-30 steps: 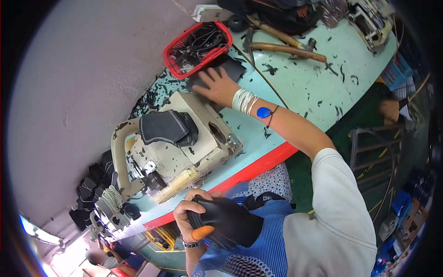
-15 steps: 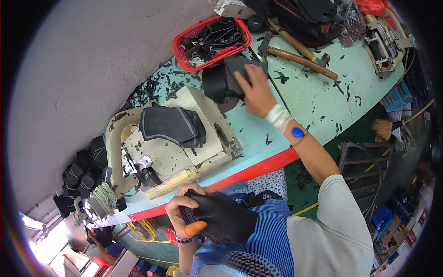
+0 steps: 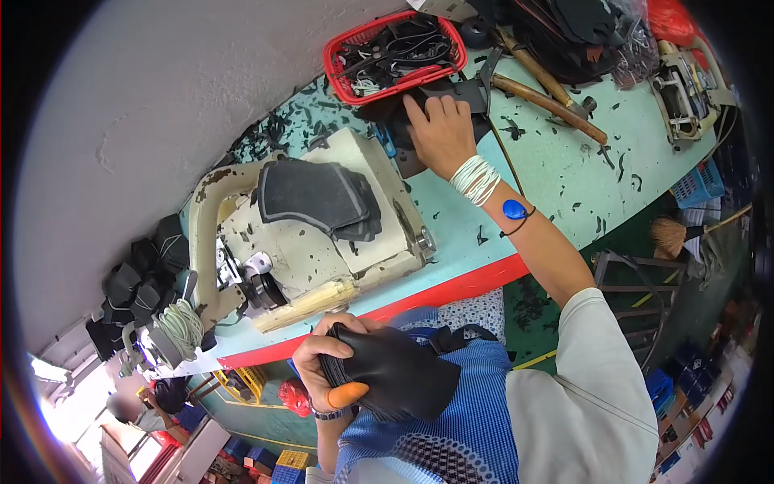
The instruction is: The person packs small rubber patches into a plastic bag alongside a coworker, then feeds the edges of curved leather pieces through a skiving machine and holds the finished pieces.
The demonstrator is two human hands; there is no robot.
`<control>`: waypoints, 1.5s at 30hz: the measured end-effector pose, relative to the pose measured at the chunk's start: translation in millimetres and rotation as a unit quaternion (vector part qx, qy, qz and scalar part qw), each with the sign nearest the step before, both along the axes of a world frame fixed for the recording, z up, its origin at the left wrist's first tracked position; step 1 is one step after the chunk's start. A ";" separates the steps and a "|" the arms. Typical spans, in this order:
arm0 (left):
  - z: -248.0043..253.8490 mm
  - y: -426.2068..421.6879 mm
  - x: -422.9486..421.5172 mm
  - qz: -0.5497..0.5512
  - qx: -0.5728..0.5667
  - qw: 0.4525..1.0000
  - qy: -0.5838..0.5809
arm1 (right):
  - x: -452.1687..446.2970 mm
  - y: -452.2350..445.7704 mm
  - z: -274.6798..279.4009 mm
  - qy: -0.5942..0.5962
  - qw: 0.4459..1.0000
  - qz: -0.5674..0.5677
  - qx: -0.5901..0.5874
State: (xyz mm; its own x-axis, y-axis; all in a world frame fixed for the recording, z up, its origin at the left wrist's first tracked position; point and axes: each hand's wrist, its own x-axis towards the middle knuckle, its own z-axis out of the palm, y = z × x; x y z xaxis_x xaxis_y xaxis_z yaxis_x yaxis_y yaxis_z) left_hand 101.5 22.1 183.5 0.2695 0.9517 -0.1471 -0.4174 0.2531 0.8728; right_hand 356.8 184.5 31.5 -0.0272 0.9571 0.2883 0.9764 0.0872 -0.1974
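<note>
My left hand (image 3: 330, 363), with an orange cover on its thumb, grips a thick stack of black leather-like pieces (image 3: 403, 371) against my body. My right hand (image 3: 442, 133) reaches across the bench and lies over dark flat pieces (image 3: 476, 97) just below the red basket (image 3: 329, 68). Its fingers are slightly bent and apart, touching the dark material. A small blue item (image 3: 387, 143) shows beside these pieces. Grey-edged black pieces (image 3: 310, 198) lie stacked on top of the cream sewing machine (image 3: 379, 258).
Wooden-handled hammers (image 3: 548, 105) lie right of my right hand. Dark scraps dot the pale green bench (image 3: 556, 173). Bundled black pieces (image 3: 141, 278) and a cord coil (image 3: 179, 331) are at the left. Another machine (image 3: 685, 97) stands far right. A person (image 3: 153, 415) is at lower left.
The curved black pieces under my right hand are no longer raised; flat dark pieces and a blue item now show there. My left hand keeps its stack. The view has shifted slightly.
</note>
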 end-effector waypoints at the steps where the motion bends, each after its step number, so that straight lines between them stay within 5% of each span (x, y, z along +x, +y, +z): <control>1: 0.4 -1.4 -0.7 0.006 -0.001 1.000 -0.001 | -4.0 -0.9 -2.1 0.031 0.998 0.014 -0.059; 4: -0.8 -4.5 -2.1 0.005 0.000 1.000 0.005 | -19.5 -8.1 -22.0 0.094 0.977 0.036 -0.189; 11: 5.6 -7.7 -6.1 -0.019 0.014 1.000 -0.004 | -35.8 -1.8 -34.7 0.158 0.979 0.020 -0.125; 15: 3.5 -8.0 -11.2 -0.052 0.040 0.998 0.014 | -33.4 16.7 -51.1 0.053 0.972 0.095 -0.207; 28: -4.0 -28.0 -61.6 -0.056 0.071 0.996 -0.012 | -31.6 -27.1 -25.3 0.064 0.980 -0.025 -0.188; 30: -5.0 -28.7 -75.4 -0.065 0.059 0.995 -0.044 | -18.6 -68.1 -12.1 0.398 0.883 -0.125 -0.215; 32: -9.1 -28.1 -88.7 -0.065 0.056 0.993 -0.084 | -9.5 -126.0 -8.6 0.578 0.790 -0.127 -0.161; 37: -24.2 -23.7 -126.9 -0.113 0.102 0.979 -0.138 | -74.9 -217.1 22.6 0.836 0.512 -0.167 -0.107; 38: -25.7 -23.5 -133.6 -0.124 0.094 0.978 -0.140 | -92.3 -221.9 23.1 0.832 0.513 -0.199 -0.066; 41: -28.0 -17.3 -155.7 -0.169 0.094 0.968 -0.159 | -153.7 -225.6 50.1 0.718 0.649 -0.251 0.015; 45: -34.0 -12.7 -185.3 -0.198 0.098 0.963 -0.153 | -204.3 -212.0 74.6 0.782 0.589 -0.194 -0.064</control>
